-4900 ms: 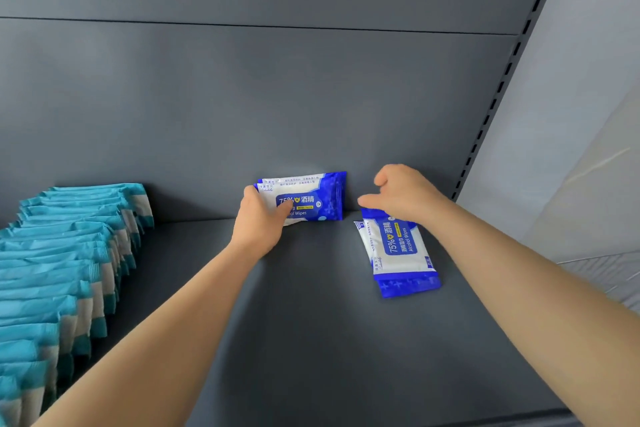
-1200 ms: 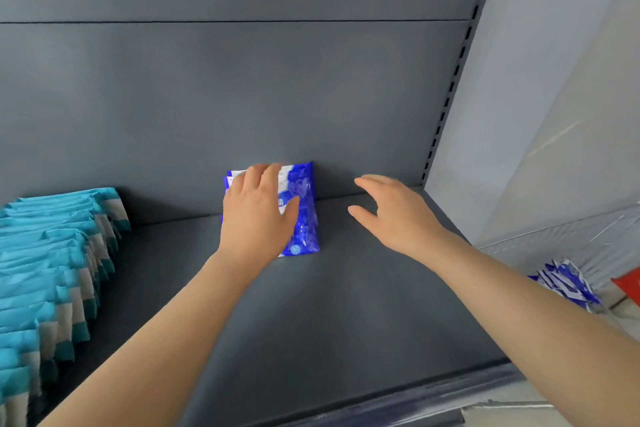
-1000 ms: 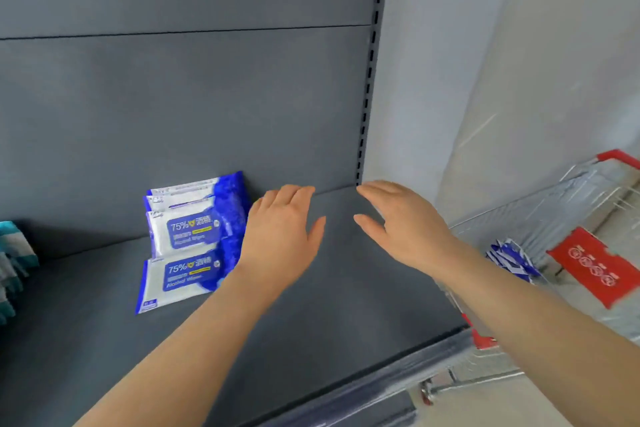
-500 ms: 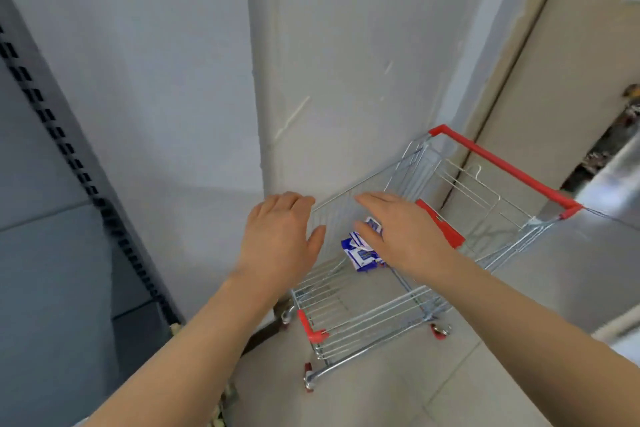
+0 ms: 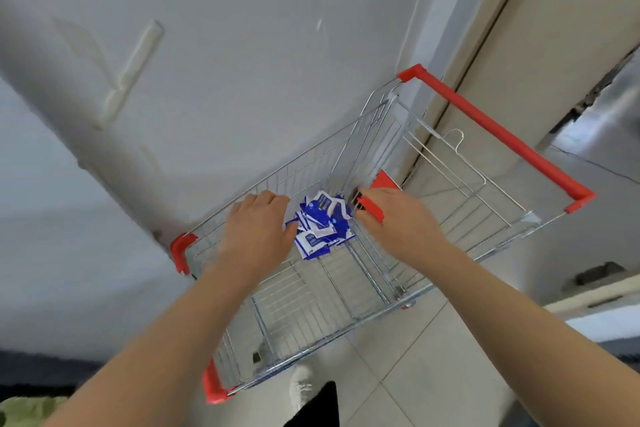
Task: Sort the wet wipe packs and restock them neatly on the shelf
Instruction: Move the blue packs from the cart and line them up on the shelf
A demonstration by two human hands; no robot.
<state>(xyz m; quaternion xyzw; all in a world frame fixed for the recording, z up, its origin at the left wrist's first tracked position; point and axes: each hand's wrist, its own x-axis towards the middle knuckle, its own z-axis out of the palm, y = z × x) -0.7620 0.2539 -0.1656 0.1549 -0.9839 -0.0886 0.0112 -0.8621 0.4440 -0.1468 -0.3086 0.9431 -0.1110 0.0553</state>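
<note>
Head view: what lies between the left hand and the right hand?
A loose pile of blue wipe packs, lying in the wire cart, fills the gap between the left hand and the right hand. Head view shows it.

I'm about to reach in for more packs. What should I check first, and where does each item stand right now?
1. Packs left to fetch: ok, a pile of blue packs lies on the floor of the cart.
2. Left hand free: ok, fingers relaxed, holding nothing.
3. Right hand free: ok, no grip on anything.
4. Way down to the pile: ok, the cart is open on top, but a red flap sits close to the right hand.
5. Packs lying tidy: not ok, they are jumbled.
6. Number of packs: cannot tell.
</note>
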